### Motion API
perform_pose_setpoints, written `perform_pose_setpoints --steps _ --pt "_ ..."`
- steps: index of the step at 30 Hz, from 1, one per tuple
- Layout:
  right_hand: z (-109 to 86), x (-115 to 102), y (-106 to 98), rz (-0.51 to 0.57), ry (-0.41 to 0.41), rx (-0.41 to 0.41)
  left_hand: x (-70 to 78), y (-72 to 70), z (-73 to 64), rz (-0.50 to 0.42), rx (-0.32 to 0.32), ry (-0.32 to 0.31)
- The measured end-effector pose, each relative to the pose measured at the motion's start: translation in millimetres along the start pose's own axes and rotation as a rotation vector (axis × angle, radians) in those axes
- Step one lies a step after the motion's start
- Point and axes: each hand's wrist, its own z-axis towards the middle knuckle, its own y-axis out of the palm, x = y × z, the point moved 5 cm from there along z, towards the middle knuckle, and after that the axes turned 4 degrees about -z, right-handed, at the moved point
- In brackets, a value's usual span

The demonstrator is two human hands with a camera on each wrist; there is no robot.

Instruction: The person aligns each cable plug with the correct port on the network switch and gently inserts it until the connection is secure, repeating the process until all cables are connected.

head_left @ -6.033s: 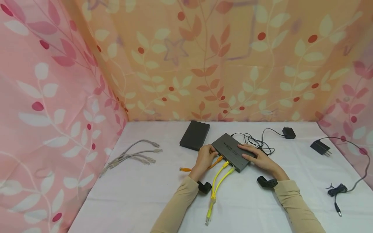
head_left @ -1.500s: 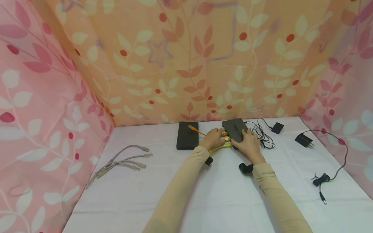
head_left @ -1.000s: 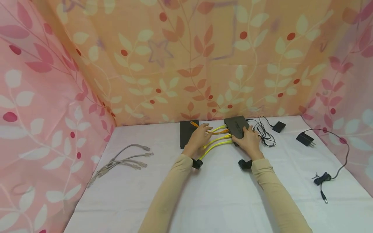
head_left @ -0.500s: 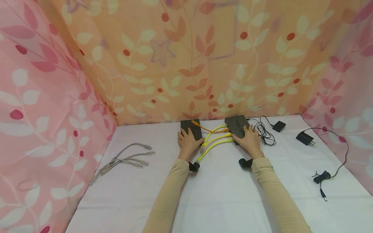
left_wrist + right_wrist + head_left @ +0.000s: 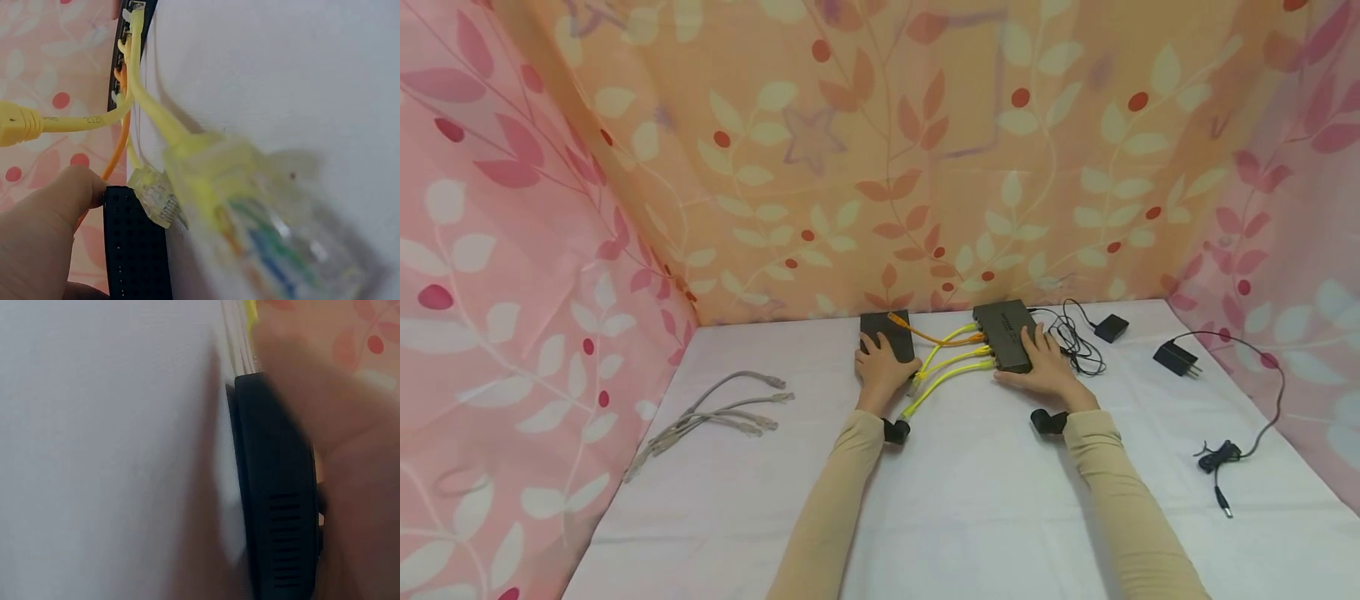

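My left hand (image 5: pixel 882 371) grips a flat black box (image 5: pixel 901 336), fingers over its left part and thumb at its right edge. In the left wrist view that thumb (image 5: pixel 81 187) meets a corner of the perforated black casing (image 5: pixel 137 244). My right hand (image 5: pixel 1047 371) holds a NETGEAR network switch (image 5: pixel 1002 323), with the thumb along the front edge and fingers over the right side. Three yellow network cables (image 5: pixel 953 381) and an orange one (image 5: pixel 943 341) are plugged into its left-facing ports. Their other ends lie loose near the black box, the orange plug (image 5: pixel 897 320) overlapping it.
Several grey network cables (image 5: pixel 700 417) lie at the left. Behind the switch are a coiled black cord (image 5: pixel 1078 337) and its power adapter (image 5: pixel 1111 327). Another adapter (image 5: pixel 1177 358) with a bundled cord (image 5: pixel 1219 457) lies at the right. Patterned cloth (image 5: pixel 850 208) surrounds the white table.
The switch has turned so its ports face left, and another yellow cable is plugged in. My left hand has left the cables and taken hold of the black box; my right hand has shifted on the switch.
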Motion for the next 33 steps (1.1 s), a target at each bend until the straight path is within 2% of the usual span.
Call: perform_pose_setpoints --steps 11,18,25,33 --pt "-1.0 0 0 -0.05 -0.019 0.016 -4.7 -0.6 0.2 0.013 0.01 -0.004" --pt "-0.8 1 0 -0.062 -0.022 0.031 -9.7 -7.9 6.0 -0.021 0.073 -0.037" --pt "1.3 0 1 -0.067 -0.021 0.032 -25.1 -17.2 12.7 -0.044 0.089 -0.053" --pt "-1.7 -2 -2 -0.078 -0.018 0.032 -41.9 -25.8 8.1 -0.082 0.067 -0.034"
